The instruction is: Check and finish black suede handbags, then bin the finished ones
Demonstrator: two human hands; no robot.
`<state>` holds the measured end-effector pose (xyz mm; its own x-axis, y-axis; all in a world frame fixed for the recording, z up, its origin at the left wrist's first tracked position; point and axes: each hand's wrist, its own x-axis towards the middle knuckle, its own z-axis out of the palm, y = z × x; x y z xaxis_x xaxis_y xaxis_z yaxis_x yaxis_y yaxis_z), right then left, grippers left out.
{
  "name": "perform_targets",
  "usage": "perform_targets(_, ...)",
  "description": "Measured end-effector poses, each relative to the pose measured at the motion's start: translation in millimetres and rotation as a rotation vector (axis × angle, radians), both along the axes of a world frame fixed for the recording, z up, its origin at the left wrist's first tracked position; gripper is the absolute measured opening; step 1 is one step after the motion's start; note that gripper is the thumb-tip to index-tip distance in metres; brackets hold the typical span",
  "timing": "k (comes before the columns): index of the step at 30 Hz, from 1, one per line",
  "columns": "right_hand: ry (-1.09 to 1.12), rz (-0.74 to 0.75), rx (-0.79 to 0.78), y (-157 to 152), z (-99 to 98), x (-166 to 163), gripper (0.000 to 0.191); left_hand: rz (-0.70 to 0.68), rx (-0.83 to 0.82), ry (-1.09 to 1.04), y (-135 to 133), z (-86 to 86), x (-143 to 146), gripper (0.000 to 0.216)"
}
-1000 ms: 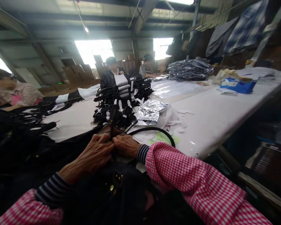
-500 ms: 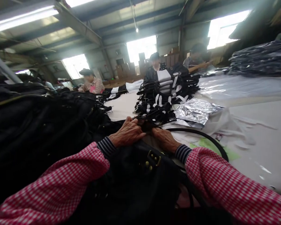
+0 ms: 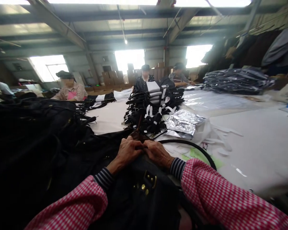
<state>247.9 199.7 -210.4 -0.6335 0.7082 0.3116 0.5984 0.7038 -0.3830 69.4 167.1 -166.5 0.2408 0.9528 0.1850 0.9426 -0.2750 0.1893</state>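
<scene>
A black bag [image 3: 153, 195] with brass-coloured fittings [image 3: 145, 185] lies in front of me. My left hand [image 3: 129, 150] is closed on the bag's top edge, its fingers curled over. Close beside it, almost touching, my right hand [image 3: 158, 154] pinches the same edge. Just beyond the fingertips a dark brown piece [image 3: 138, 135] shows at the bag's top; I cannot tell what it is. A black strap [image 3: 192, 143] arcs out to the right from near my right hand. My fingertips are partly hidden.
More black bags [image 3: 33, 134] are heaped at the left. Ahead stands a stack of black straps and white-wrapped parts [image 3: 156, 102], with a silver foil sheet [image 3: 184, 123] on the white table [image 3: 249, 140]. Plastic-wrapped goods [image 3: 235, 81] lie at the far right. Several people sit across the table.
My hands have come closer together at the bag's edge, the right one moving in toward the left. The camera view has levelled and turned rightward.
</scene>
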Motion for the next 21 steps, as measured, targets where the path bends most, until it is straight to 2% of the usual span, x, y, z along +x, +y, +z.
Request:
perform_targets(3,0.042,0.007,-0.024,4,-3.7,-1,0.009,-0.047,0.057,0.022,0,-6.0,-3,0.013)
perform_targets(8,0.101,0.023,-0.103,10,-2.2,2,0.010,-0.106,0.054,0.051,4,-10.1,-5,0.010)
perform_targets(10,0.113,0.026,-0.130,8,5.8,5,0.009,-0.129,0.112,0.071,3,-13.6,-4,0.012)
perform_targets(13,0.144,0.030,-0.116,-2,29.3,20,0.007,-0.191,0.256,0.147,1,-18.8,-3,0.013)
perform_targets(15,0.179,0.017,-0.059,-11,50.1,43,0.005,-0.238,0.339,0.212,-1,-19.7,-3,0.014)
perform_targets(18,0.226,-0.066,0.025,-22,75.9,102,0.007,-0.299,0.360,0.310,-2,-16.7,-1,0.017)
perform_targets(21,0.235,-0.271,0.023,-26,78.1,179,0.014,-0.344,0.296,0.392,-2,-12.6,-1,0.022)
